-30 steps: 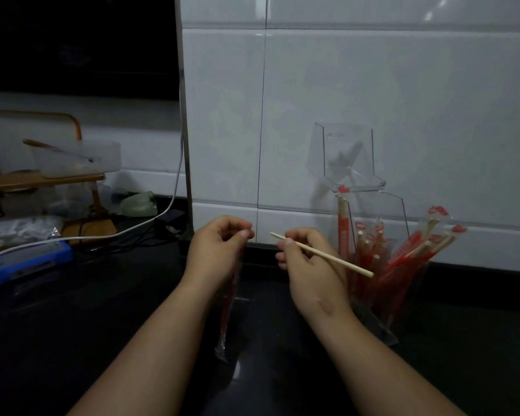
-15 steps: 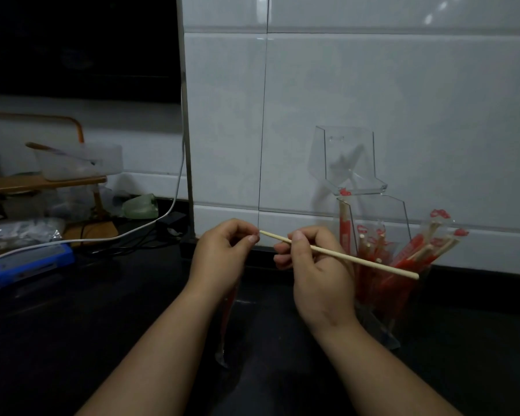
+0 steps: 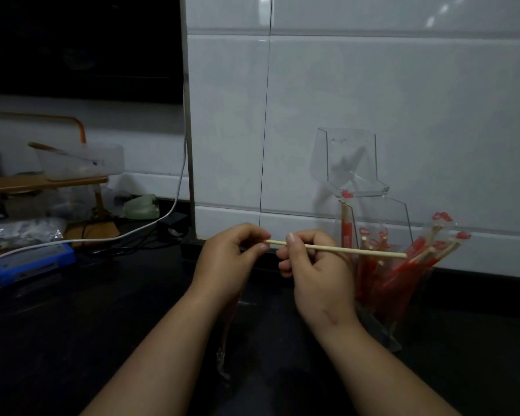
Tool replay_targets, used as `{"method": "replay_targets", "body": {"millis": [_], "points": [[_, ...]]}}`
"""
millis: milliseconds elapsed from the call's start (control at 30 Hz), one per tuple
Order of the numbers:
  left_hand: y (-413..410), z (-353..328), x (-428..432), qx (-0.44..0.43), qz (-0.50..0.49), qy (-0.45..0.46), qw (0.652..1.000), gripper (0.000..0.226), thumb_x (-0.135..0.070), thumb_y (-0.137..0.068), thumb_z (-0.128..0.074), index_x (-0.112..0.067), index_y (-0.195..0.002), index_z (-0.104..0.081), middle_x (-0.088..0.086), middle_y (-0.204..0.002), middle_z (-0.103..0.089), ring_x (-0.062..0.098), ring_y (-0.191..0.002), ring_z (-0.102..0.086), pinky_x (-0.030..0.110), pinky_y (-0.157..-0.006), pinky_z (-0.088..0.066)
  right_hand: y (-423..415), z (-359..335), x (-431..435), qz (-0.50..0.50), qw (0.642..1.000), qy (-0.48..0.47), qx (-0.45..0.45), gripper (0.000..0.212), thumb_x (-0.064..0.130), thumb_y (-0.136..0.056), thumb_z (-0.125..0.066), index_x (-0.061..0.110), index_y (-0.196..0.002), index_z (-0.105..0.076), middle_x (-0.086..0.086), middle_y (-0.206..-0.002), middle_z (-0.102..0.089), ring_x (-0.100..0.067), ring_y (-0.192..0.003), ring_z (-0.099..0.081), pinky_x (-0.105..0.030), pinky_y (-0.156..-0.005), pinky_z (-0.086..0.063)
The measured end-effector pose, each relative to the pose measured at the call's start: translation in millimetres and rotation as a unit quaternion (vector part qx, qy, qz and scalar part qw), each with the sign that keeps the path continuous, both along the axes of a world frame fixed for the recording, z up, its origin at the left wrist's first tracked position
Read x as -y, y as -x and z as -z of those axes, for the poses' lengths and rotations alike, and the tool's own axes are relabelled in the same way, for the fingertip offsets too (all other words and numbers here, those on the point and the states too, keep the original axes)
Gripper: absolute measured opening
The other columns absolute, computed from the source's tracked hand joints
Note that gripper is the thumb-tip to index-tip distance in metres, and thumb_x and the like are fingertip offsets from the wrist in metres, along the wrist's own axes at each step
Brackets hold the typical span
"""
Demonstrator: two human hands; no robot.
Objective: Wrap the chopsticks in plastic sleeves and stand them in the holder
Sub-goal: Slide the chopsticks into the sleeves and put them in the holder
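We see the chopstick [image 3: 342, 250] as bare pale wood, matt and smooth. The plastic sleeve [image 3: 226, 334] is a thin clear film with red print, and it gives small shiny glints. The holder [image 3: 401, 216] is of clear hard plastic, glossy, with bright edges. The wrapped chopsticks [image 3: 403, 265] inside it show the same shiny film over pale wood. The wall tiles [image 3: 403, 100] are white and glazed, and they reflect light. The countertop [image 3: 117, 310] is black and polished. On the left the rack [image 3: 42, 182] looks like brown wood, the container [image 3: 81, 163] like frosted plastic, and the cable [image 3: 150, 228] like smooth white plastic.
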State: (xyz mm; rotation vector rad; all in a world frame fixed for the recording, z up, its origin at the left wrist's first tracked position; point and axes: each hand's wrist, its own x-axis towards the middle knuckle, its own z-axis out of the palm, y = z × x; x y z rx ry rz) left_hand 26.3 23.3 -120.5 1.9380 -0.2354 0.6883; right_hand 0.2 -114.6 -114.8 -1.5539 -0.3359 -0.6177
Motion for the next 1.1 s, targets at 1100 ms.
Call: {"method": "replay_targets", "body": {"millis": [1100], "points": [[0.5,-2.7,-3.9,0.182,-0.105,-0.246,0.946,0.009,-0.032,-0.08,-0.067,-0.029,-0.085,-0.074,-0.014,-0.078,-0.066,0.018,-0.079,-0.057,0.034,-0.07,-0.04,6.0,-6.0,4.3,-0.054,0.995,-0.081,0.014,0.019,0.007,-0.099,-0.052,0.016,-0.088,-0.064,0.001,-0.066,-0.063,-0.004,-0.058,-0.054,-0.018,-0.054,-0.045]]}}
